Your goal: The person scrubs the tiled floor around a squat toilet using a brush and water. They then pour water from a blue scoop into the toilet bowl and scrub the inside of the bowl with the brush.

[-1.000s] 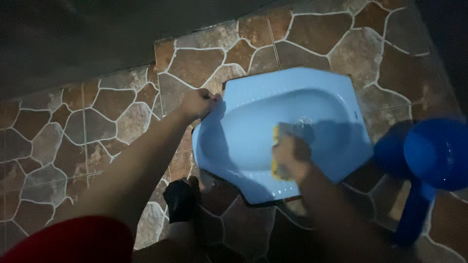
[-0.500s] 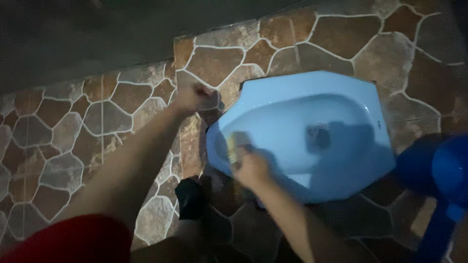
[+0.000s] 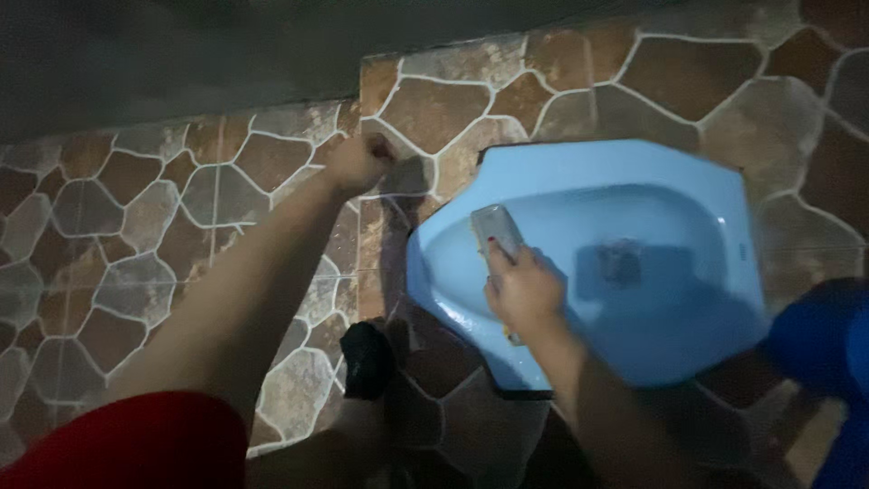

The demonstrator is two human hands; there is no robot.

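A light blue squat toilet pan [image 3: 688, 349] is set into a floor of brown stone-pattern tiles. My right hand [image 3: 523, 288] is inside the pan near its left end, gripping a scrubbing sponge [image 3: 497, 228] that sticks out past my fingers against the pan's wall. My left hand [image 3: 358, 163] is closed in a fist and rests on the floor tiles just left of the pan's rim, holding nothing that I can see. The drain hole [image 3: 621, 260] lies to the right of my right hand.
A dark blue plastic water dipper [image 3: 828, 362] stands on the floor at the right edge. My foot in a dark sandal [image 3: 366, 359] is by the pan's near left corner. A grey wall [image 3: 181, 54] runs along the top left.
My right hand has slid the sponge from the drain area to the pan's left end. My left hand has come off the pan's rim onto the tiles. The view has shifted left.
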